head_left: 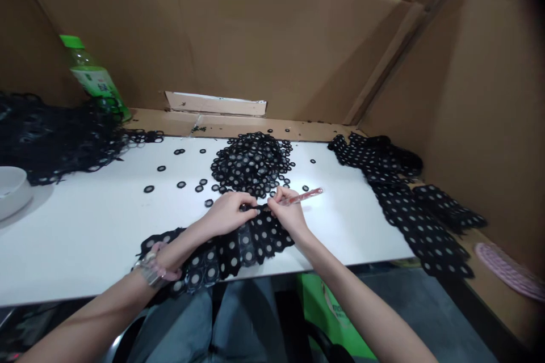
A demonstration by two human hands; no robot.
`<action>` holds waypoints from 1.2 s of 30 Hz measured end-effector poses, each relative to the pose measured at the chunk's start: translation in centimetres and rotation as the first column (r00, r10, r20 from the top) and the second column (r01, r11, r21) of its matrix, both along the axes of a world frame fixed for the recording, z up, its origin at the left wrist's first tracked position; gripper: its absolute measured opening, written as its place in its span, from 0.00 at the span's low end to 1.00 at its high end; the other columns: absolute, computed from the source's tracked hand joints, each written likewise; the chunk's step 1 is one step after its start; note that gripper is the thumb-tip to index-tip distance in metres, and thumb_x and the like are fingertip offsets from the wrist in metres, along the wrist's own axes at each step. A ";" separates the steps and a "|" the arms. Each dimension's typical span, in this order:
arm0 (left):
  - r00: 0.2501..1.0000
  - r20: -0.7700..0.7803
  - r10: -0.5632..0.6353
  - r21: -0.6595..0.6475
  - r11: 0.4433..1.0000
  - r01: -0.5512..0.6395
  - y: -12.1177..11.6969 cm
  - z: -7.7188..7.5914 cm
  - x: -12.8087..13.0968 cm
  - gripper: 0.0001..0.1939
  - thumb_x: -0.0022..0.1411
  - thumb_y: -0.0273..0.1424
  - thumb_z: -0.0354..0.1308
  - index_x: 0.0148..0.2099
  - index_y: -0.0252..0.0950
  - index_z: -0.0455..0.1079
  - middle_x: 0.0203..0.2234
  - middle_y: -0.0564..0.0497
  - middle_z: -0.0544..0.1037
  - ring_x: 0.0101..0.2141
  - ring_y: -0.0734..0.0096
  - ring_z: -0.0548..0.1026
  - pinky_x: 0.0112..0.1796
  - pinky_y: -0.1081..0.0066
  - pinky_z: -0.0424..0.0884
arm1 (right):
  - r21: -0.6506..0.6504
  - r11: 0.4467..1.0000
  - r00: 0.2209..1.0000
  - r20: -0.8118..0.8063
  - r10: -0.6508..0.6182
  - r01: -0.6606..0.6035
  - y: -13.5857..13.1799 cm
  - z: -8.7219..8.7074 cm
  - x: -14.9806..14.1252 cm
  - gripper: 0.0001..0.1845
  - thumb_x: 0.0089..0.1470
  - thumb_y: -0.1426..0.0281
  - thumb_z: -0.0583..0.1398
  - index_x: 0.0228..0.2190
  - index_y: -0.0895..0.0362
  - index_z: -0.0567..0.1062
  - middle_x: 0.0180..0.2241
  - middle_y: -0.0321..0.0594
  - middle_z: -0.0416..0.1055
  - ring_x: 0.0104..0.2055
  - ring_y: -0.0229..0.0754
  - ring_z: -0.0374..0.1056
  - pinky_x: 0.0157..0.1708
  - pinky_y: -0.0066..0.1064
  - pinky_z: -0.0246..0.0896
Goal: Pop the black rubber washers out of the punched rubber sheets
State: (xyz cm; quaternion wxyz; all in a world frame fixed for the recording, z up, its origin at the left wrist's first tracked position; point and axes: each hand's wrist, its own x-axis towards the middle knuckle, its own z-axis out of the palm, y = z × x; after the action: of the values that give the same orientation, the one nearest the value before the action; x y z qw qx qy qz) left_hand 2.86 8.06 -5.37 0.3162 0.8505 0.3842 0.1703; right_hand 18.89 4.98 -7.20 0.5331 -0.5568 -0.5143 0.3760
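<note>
My left hand (230,212) pinches the upper edge of a black strip of joined pieces with pale round dots (259,241), which lies at the table's front edge under my forearm. Close beside it, the closed fingers of my right hand (290,214) grip a slim pen-like tool with a reddish handle (310,194). Its handle points up to the right, while its tip is hidden at the strip's edge. Just beyond both hands rises a heap of small black rings with pale centres (251,161).
Loose rings (181,185) are scattered left of the heap on the white table (97,232). A black tangled mass (51,136), a white bowl (15,195) and a green-capped bottle (97,82) stand left. More dotted black strips (404,210) hang over the right edge. Cardboard walls (276,39) enclose the back.
</note>
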 end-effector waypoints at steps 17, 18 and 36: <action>0.970 -0.236 -0.051 -0.054 0.998 0.040 -0.1 1.0 1.9 0.17 0.56 0.43 0.50 0.34 0.38 0.73 0.27 0.51 0.77 0.31 0.64 0.72 0.30 0.74 0.61 | 0.012 1.000 0.988 -0.153 0.001 0.001 -2.5 -0.5 2.2 0.13 0.41 0.75 0.57 0.15 0.55 0.57 0.11 0.25 0.56 0.15 0.33 0.57 0.20 0.26 0.55; 0.971 -0.235 -0.049 -0.046 0.998 0.039 -0.2 1.0 1.9 0.16 0.56 0.42 0.50 0.35 0.38 0.73 0.29 0.51 0.78 0.32 0.65 0.72 0.31 0.74 0.62 | 0.029 1.000 0.995 -0.103 -0.009 0.012 -2.4 -0.7 2.2 0.13 0.41 0.75 0.57 0.15 0.55 0.57 0.12 0.26 0.56 0.16 0.33 0.57 0.20 0.26 0.54; 0.995 -0.083 -0.047 -0.053 0.998 0.042 -0.3 0.0 1.6 0.12 0.56 0.34 0.52 0.37 0.36 0.72 0.36 0.50 0.78 0.38 0.64 0.73 0.38 0.73 0.64 | 0.015 1.000 0.984 0.175 -0.018 0.015 -2.6 -0.1 1.8 0.14 0.43 0.73 0.57 0.15 0.55 0.56 0.13 0.27 0.54 0.18 0.34 0.53 0.20 0.26 0.48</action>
State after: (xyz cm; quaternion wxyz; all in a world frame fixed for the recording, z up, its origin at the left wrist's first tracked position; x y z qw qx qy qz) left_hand 4.46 7.77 -5.41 0.3252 0.8569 0.3824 0.1174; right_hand 20.74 2.33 -7.30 0.4927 -0.5882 -0.5572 0.3176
